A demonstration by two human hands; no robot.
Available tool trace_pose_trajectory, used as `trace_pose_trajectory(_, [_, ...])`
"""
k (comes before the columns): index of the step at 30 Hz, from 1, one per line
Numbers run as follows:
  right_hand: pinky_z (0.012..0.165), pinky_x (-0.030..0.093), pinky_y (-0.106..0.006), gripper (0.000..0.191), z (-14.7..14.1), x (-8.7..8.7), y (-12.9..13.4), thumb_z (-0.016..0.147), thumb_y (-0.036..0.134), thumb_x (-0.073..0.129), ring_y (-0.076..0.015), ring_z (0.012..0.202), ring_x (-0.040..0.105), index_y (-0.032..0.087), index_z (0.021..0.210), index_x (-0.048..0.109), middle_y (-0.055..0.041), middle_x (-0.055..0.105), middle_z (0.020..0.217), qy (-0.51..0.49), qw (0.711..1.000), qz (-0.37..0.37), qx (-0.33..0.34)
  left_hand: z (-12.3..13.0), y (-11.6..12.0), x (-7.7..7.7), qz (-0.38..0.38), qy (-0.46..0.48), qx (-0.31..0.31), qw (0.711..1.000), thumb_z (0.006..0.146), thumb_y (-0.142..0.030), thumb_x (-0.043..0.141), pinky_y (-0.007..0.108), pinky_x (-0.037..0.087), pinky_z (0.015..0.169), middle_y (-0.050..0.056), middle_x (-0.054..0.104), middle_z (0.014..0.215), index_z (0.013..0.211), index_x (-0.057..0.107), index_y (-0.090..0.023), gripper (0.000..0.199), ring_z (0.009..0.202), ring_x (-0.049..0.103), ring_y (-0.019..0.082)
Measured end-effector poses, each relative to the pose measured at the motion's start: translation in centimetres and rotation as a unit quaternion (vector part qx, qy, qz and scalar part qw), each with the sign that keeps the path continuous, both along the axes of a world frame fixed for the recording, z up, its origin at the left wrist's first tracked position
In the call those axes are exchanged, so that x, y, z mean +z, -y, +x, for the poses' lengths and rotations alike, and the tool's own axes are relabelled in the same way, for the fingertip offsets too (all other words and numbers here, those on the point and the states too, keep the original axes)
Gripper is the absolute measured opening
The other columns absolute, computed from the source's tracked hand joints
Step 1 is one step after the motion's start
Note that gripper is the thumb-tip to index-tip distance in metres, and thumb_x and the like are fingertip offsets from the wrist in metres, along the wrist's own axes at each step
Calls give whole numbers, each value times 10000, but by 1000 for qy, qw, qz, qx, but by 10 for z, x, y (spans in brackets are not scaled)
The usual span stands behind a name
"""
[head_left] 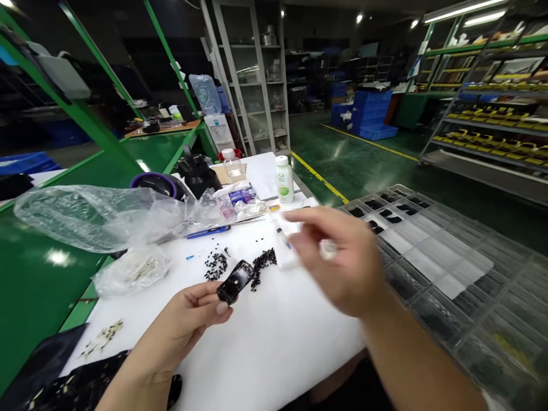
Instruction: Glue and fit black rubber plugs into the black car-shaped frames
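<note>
My left hand [194, 317] pinches a small black plastic casing [235, 281] between thumb and fingers, tilted above the white work surface. Its shiny inner face shows a rectangular recess. Loose tiny black pieces [266, 260] lie in a heap just beyond the casing, with another scattered group [215, 265] to its left. My right hand [342, 257] is raised over the surface's right side, blurred, its thumb and index finger apart. Something small and white [328, 249] shows by its curled fingers; I cannot make out whether it is held. A thin pen-like tool [282, 237] lies beyond the fingertips.
A blue-handled tool [208, 232], clear plastic bags [98, 214] and a white bottle [284, 180] stand or lie toward the back. Pale small parts [105, 337] lie at the left. A clear compartment tray [462, 274] with black parts fills the right side.
</note>
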State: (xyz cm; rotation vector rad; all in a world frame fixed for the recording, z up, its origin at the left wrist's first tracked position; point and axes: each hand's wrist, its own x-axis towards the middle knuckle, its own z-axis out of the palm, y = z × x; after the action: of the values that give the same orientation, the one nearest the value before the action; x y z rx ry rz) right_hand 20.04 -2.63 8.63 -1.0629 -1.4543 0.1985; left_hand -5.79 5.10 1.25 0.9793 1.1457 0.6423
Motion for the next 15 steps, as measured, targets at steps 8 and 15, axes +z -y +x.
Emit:
trace_pose_trajectory(8, [538, 428, -250, 290, 89, -52, 10, 789, 418, 696, -124, 577, 535, 230, 1010, 706, 30, 602, 687, 69, 943, -282, -165, 11, 9, 9, 43, -28, -99, 994, 634, -201, 807, 265, 470, 701, 3, 668, 664, 856, 731, -164, 237, 638, 587, 130])
trace_pose_trajectory(15, [555, 405, -295, 247, 83, -67, -6, 777, 449, 668, -158, 592, 557, 230, 870, 731, -2, 638, 723, 141, 927, -280, -206, 13, 15, 8, 48, -41, -102, 993, 651, -181, 769, 278, 482, 710, 26, 726, 715, 880, 730, -172, 233, 688, 636, 157])
